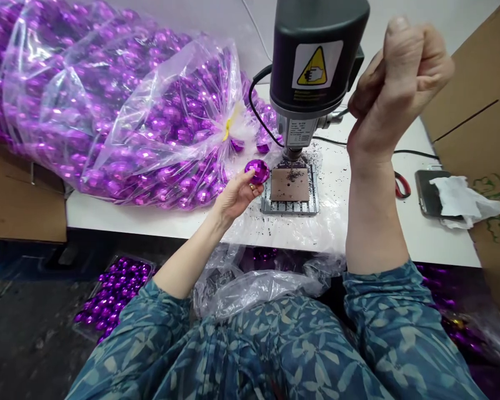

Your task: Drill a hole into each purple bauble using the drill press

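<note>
My left hand pinches a shiny purple faceted ball between thumb and fingers, just left of the drill press base. A brown square plate with a small dark hole lies on that base, strewn with dark shavings. Above it stands the drill press, its black head bearing a yellow warning label. Raised beside the head, my right hand is closed in a fist around the press handle; the grip itself is mostly hidden by the fingers, and only the metal hub shows.
A big clear bag of purple balls, tied with yellow, fills the left of the white table. Clear plastic drapes over my lap. Right lie a phone, crumpled tissue and cardboard. More balls sit below left.
</note>
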A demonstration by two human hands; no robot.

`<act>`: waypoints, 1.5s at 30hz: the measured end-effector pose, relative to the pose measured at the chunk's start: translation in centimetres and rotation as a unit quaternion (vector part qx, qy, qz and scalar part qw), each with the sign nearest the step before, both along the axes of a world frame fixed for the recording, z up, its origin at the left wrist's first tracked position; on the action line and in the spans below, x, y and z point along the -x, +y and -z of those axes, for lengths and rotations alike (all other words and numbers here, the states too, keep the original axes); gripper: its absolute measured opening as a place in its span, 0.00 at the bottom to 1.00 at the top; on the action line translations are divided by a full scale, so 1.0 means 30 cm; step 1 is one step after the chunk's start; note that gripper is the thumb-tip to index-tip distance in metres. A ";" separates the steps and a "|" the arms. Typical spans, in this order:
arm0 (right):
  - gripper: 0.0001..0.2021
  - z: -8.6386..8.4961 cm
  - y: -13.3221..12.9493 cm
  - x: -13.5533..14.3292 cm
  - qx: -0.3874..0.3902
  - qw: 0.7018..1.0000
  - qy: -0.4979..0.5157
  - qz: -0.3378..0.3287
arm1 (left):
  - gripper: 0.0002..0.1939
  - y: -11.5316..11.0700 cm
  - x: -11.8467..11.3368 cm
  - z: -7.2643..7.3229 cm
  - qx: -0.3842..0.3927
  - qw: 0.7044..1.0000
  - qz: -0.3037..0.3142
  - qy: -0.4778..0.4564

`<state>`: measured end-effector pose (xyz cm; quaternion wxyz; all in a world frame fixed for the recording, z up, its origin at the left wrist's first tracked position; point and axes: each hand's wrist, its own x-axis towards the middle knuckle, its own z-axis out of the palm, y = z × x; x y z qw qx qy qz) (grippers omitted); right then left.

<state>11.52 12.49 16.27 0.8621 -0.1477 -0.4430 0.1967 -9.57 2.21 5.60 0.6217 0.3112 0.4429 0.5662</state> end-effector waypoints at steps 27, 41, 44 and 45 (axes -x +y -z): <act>0.25 -0.081 0.045 -0.004 0.138 0.986 0.010 -0.094 | 0.33 0.195 -0.033 0.243 -0.127 0.945 0.088 0.290; 0.26 -0.086 0.006 -0.013 0.154 0.985 -0.013 -0.081 | 0.33 0.181 -0.111 0.279 -0.230 0.856 0.051 0.460; 0.24 -0.096 0.004 -0.006 0.164 0.983 0.009 -0.078 | 0.33 0.171 -0.116 0.280 -0.230 0.858 0.042 0.458; 0.23 -0.099 0.003 -0.004 0.167 0.983 0.009 -0.082 | 0.34 0.168 -0.115 0.278 -0.226 0.861 0.039 0.454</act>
